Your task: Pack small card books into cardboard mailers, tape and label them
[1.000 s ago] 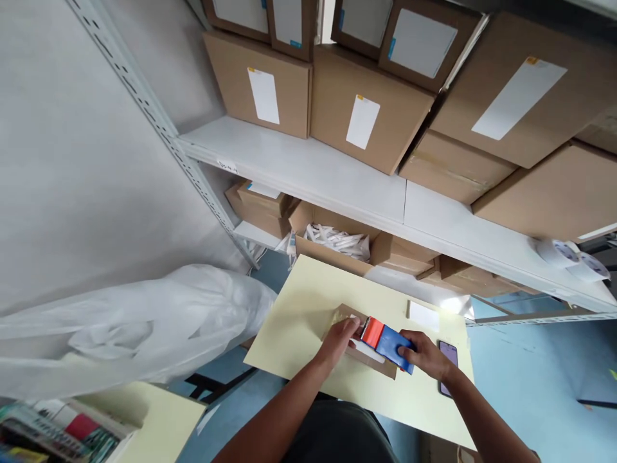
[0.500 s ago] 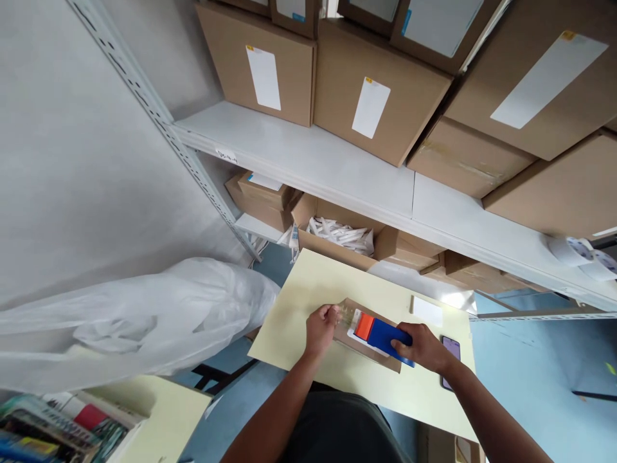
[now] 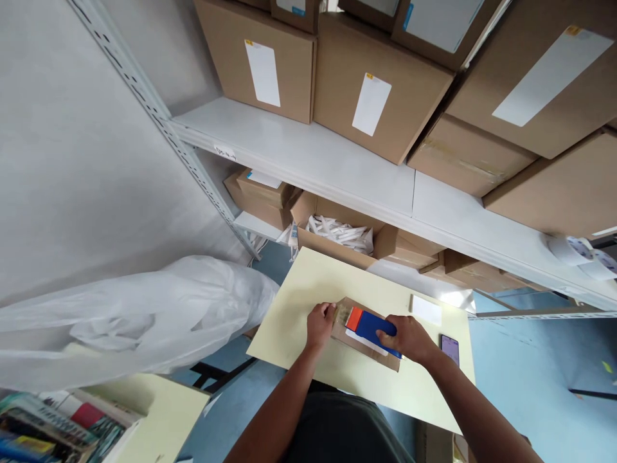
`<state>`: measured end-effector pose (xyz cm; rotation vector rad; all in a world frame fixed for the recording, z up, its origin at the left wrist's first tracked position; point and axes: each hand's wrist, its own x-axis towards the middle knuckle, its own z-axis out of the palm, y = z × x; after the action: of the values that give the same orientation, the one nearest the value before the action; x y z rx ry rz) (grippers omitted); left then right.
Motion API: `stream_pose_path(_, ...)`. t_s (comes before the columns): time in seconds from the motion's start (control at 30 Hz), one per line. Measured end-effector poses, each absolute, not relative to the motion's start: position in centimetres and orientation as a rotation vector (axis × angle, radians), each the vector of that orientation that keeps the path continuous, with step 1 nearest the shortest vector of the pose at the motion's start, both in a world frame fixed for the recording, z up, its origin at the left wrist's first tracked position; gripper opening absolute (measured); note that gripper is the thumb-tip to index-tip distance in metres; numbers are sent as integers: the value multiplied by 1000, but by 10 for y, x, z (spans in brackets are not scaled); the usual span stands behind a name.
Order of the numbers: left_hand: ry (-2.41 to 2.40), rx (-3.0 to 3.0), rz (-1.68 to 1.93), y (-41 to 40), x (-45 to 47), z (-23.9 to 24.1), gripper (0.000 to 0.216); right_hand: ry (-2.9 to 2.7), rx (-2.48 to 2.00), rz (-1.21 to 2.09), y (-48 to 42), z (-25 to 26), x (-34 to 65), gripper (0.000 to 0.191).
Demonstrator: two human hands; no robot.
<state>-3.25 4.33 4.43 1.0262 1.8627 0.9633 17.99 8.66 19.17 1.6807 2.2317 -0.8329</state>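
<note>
A small flat cardboard box [image 3: 366, 350] lies on the pale yellow table [image 3: 308, 289]. My right hand [image 3: 407, 337] is closed round a blue and red tape dispenser [image 3: 369, 323] that rests on top of the box. At the box's left end, my left hand [image 3: 319, 323] has its fingers curled against the edge, where clear tape shows. Both forearms reach in from the bottom of the view.
A phone [image 3: 450, 349] and a white card [image 3: 426, 310] lie on the table's right side. Behind stands a white shelf [image 3: 337, 167] loaded with labelled cardboard boxes [image 3: 371, 103]. A large white plastic bag [image 3: 130, 315] sits to the left. Tape rolls [image 3: 576, 252] rest on the shelf's right.
My right hand has drawn the tape dispenser leftward along the box top. My left hand has shifted from the top of the box to its left end.
</note>
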Motion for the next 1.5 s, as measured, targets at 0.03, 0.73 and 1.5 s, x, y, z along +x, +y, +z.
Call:
stream_pose_path(0.03, 1840, 1041, 959, 44, -33, 40, 34, 2234, 1682, -821, 87, 192, 179, 26)
stream_pose_path(0.73, 1384, 2381, 598, 41, -45, 37, 93, 2017, 1660, -1334, 104, 196, 186, 35)
stream_pose_path(1.5, 1054, 2783, 73, 64, 11, 70, 103, 2081, 1835, -1513, 60, 118, 325, 55)
